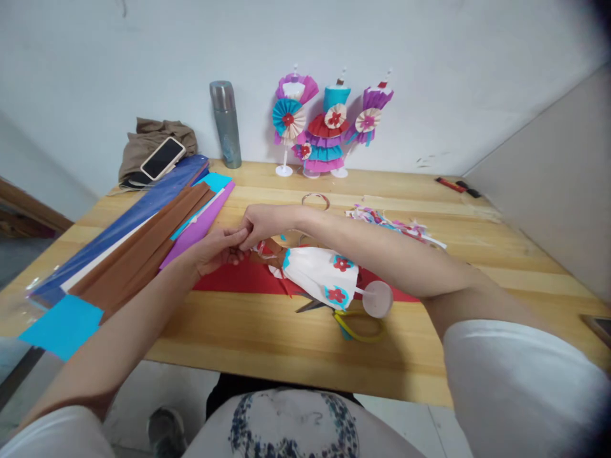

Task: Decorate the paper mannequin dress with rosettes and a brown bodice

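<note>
A small dress form (317, 270) lies on its side, wearing a brown paper top and a white paper skirt with red flowers edged in blue. Its round white base (377, 299) points right. At its upper end, my left hand (217, 249) and my right hand (265, 222) meet with fingers pinched close together. Whatever sits between the fingertips is hidden. Under the form is a sheet of red paper (233, 280). Scissors with yellow handles (358, 327) lie just below the skirt, blades toward the left.
Folded crepe paper (138, 254) and a blue plastic-wrapped pack (119, 210) cover the left side. A phone (163, 158) rests on brown cloth. Behind stand a flask (226, 127) and three dressed forms (329, 137). Paper scraps (386, 222), a tape ring (316, 197) and markers (453, 186) lie further right.
</note>
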Available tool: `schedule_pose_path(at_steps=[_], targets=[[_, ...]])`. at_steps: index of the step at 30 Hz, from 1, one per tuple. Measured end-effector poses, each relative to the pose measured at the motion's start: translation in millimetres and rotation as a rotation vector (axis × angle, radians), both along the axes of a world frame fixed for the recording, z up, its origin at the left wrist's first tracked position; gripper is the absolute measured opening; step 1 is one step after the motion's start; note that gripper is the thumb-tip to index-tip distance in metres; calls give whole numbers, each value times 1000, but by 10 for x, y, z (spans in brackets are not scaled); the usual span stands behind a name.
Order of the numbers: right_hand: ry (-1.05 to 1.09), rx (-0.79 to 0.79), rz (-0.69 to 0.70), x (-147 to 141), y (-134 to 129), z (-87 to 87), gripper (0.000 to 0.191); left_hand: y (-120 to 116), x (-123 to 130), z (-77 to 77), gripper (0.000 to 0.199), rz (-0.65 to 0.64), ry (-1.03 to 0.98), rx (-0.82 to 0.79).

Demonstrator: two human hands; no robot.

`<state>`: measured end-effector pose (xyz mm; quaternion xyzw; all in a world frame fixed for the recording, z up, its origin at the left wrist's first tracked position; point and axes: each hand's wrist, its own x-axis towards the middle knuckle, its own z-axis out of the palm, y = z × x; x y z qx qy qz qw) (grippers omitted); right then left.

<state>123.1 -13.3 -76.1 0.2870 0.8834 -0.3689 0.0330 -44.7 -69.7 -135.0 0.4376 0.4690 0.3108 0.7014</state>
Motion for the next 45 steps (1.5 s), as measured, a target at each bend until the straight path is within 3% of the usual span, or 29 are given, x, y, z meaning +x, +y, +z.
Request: schedule_pose_path(at_steps=[8,12,16,21,25,31,34,39,45], targets=[[58,-39,15,101,27,-14,29,-11,2,-61,35,49,-49,-64],[132,101,-113,243,-26,52,16,-47,24,-84,35,48,13,11],[64,229,-190,436,-148,81,33,-74,52,-104,35,55,102,106],[-57,376,-205,499,-199,-22,26,-83,77,-82,36,34,131,150],[-117,476,-201,436,-217,-66,10,-97,84,-63,37,31,133,165],[-228,570,-238,432,-412,135,18,-115,91,-53,39,52,165,155],[-178,609,-205,494,-552,262,19,-132,95,-49,43,50,183,125],[-156,533,-181,530,-609,271,19,-101,116,-68,44,61,212,161],[-178,626,-272,630,-456,180,34,44,186,93,31,20,218,186]])
